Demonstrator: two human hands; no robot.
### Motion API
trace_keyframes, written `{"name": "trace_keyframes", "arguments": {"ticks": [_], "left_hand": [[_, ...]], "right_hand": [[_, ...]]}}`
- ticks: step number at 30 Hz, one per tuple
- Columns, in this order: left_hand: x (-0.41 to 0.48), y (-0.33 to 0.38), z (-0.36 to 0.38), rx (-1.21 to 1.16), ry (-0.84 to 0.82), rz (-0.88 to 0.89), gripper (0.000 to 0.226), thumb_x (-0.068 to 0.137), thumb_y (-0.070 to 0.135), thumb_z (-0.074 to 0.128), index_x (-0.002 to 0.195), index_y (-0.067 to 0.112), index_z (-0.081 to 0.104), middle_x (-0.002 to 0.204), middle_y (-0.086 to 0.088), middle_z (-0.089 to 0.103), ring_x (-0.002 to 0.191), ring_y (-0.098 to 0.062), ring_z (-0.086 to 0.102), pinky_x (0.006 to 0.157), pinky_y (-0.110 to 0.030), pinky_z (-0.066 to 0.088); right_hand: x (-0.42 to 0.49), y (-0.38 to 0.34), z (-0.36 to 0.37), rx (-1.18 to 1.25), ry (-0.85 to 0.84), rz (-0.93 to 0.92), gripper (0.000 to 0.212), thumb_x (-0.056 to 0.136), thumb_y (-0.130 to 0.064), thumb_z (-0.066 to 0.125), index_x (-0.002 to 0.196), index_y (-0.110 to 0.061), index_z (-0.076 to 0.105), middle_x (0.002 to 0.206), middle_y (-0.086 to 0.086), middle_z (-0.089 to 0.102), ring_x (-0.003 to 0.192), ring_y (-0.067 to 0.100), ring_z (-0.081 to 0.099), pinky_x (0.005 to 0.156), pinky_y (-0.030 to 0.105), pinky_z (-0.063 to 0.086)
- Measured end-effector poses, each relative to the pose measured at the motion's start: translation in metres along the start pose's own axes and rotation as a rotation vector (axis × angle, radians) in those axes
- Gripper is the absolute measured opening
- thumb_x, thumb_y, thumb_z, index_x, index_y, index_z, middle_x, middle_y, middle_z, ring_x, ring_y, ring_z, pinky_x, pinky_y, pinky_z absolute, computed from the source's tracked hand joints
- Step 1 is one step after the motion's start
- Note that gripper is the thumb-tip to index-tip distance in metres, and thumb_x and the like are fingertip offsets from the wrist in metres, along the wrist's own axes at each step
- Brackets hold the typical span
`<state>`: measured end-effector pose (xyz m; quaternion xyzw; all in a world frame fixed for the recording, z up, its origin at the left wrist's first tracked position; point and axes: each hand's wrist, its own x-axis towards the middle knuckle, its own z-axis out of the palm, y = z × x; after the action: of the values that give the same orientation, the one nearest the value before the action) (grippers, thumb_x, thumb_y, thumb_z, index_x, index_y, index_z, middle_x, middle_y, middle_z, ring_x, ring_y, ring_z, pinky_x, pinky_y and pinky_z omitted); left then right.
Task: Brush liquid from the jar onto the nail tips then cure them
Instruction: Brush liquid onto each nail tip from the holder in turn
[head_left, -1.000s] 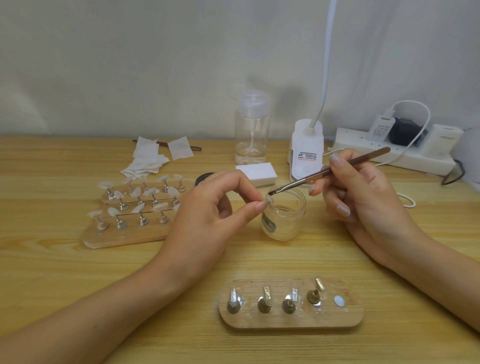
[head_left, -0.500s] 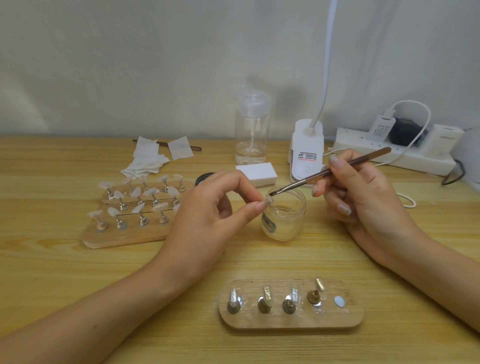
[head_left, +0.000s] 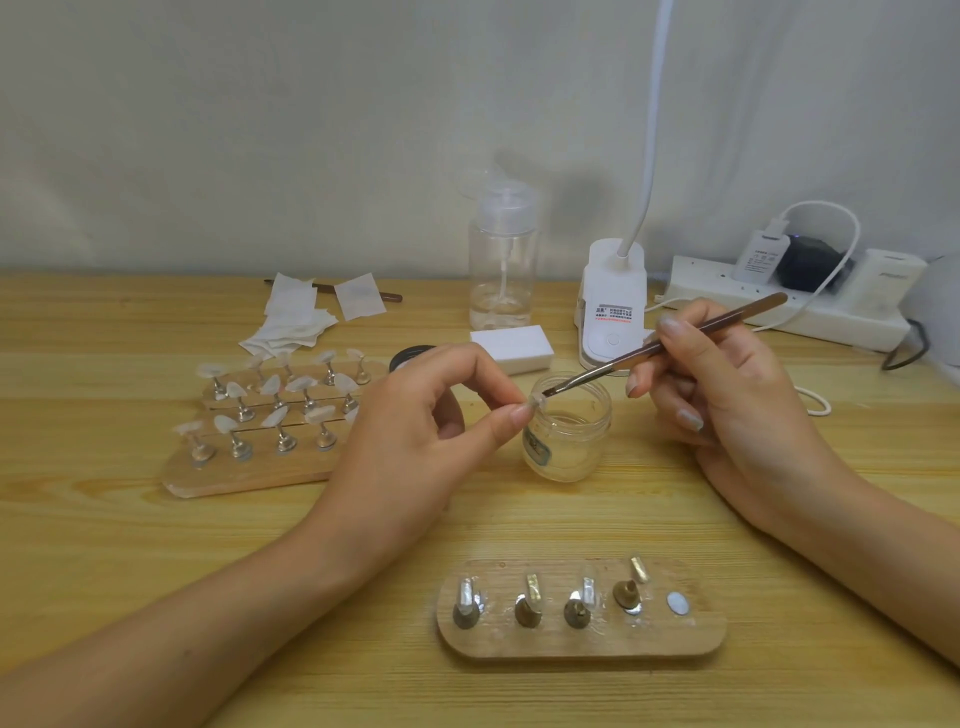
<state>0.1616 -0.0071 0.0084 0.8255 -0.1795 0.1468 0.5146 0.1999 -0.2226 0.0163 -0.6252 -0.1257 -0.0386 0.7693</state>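
We are pinching a small nail tip (head_left: 536, 401) between thumb and forefinger of our left hand (head_left: 415, 431), holding it just over the left rim of the open glass jar (head_left: 569, 436), which is standing mid-table. Our right hand (head_left: 727, 405) is gripping the brush (head_left: 675, 340) like a pen, its bristles touching the tip. A wooden stand (head_left: 582, 631) is lying nearer us; a fuller rack (head_left: 249, 473) is sitting far left.
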Motion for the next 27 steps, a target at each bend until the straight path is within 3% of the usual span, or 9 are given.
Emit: {"name": "trace_keyframes", "arguments": {"ticks": [3,7,9,12,17,21,27], "left_hand": [[-0.0003,0.0008,0.0000,-0.015,-0.013,-0.019,0.011,0.086,0.026,0.073,0.077,0.027,0.066,0.065,0.027,0.059,0.050,-0.005,0.042,0.054,-0.011,0.039],[-0.0003,0.0013,-0.0001,-0.048,-0.014,-0.038,0.009,0.085,0.027,0.073,0.078,0.024,0.067,0.073,0.019,0.065,0.056,-0.027,0.048,0.052,-0.018,0.040],[-0.0005,0.0018,0.0000,-0.058,-0.019,-0.042,0.009,0.084,0.028,0.073,0.079,0.023,0.067,0.074,0.018,0.065,0.059,-0.030,0.049,0.051,-0.020,0.040],[-0.0008,0.0019,0.0001,-0.069,-0.025,-0.050,0.010,0.086,0.025,0.074,0.078,0.024,0.066,0.075,0.019,0.065,0.060,-0.031,0.049,0.050,-0.022,0.040],[-0.0007,0.0009,0.0001,-0.065,-0.026,-0.056,0.010,0.086,0.024,0.074,0.079,0.023,0.067,0.074,0.018,0.066,0.058,-0.029,0.049,0.049,-0.023,0.041],[-0.0009,0.0006,0.0000,-0.056,-0.028,-0.053,0.009,0.085,0.025,0.073,0.079,0.023,0.066,0.076,0.018,0.066,0.060,-0.030,0.050,0.048,-0.022,0.041],[-0.0004,-0.0010,0.0003,-0.050,-0.031,-0.044,0.010,0.087,0.025,0.073,0.079,0.024,0.066,0.078,0.017,0.067,0.061,-0.030,0.051,0.051,-0.022,0.041]], "right_hand": [[-0.0016,-0.0021,0.0013,0.012,-0.048,-0.034,0.021,0.086,-0.034,0.055,0.080,-0.017,0.045,0.065,0.005,0.066,0.039,0.007,0.034,0.041,0.018,0.023],[-0.0007,-0.0006,0.0017,-0.013,-0.012,-0.008,0.020,0.084,-0.032,0.056,0.081,-0.016,0.045,0.064,0.007,0.065,0.038,0.008,0.033,0.040,0.020,0.019],[-0.0006,-0.0009,0.0005,0.013,0.003,-0.012,0.018,0.084,-0.032,0.057,0.079,-0.018,0.046,0.063,0.007,0.065,0.038,0.007,0.033,0.039,0.016,0.021],[-0.0025,-0.0021,0.0018,0.020,-0.070,-0.060,0.021,0.088,-0.034,0.060,0.077,-0.020,0.048,0.066,0.008,0.066,0.038,0.008,0.033,0.040,0.015,0.028],[-0.0013,-0.0017,0.0009,0.017,0.001,-0.047,0.017,0.086,-0.028,0.055,0.080,-0.016,0.045,0.060,0.008,0.063,0.036,0.008,0.030,0.038,0.015,0.025],[-0.0032,-0.0027,0.0034,0.000,-0.069,-0.093,0.019,0.090,-0.029,0.055,0.080,-0.016,0.045,0.065,0.009,0.066,0.039,0.008,0.033,0.039,0.014,0.029],[-0.0028,-0.0033,0.0021,0.007,-0.018,-0.072,0.016,0.088,-0.027,0.053,0.080,-0.016,0.044,0.061,0.006,0.063,0.039,0.007,0.032,0.039,0.015,0.027]]}}
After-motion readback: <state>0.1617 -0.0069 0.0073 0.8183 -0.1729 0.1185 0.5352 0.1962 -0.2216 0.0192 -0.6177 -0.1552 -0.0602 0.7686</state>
